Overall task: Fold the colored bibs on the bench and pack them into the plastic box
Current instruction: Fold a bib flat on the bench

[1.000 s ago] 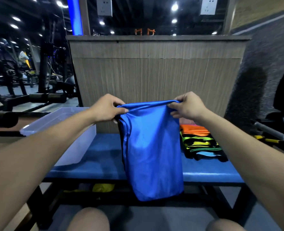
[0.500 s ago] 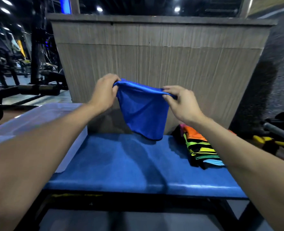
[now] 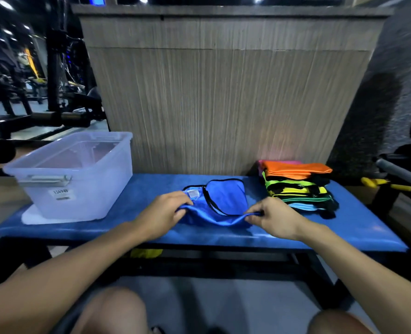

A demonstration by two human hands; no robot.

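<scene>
On bench (image 3: 320, 227) now — blue bib (image 3: 226, 201), both hands gripping

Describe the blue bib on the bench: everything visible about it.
The blue bib is smooth, slightly shiny fabric with black edging and a small white tag near its left end. It lies folded and mostly flat on the blue bench, between the plastic box and the stack of bibs, touching neither. The left hand holds its near left edge; the right hand pinches its near right corner, lifted slightly.
</scene>
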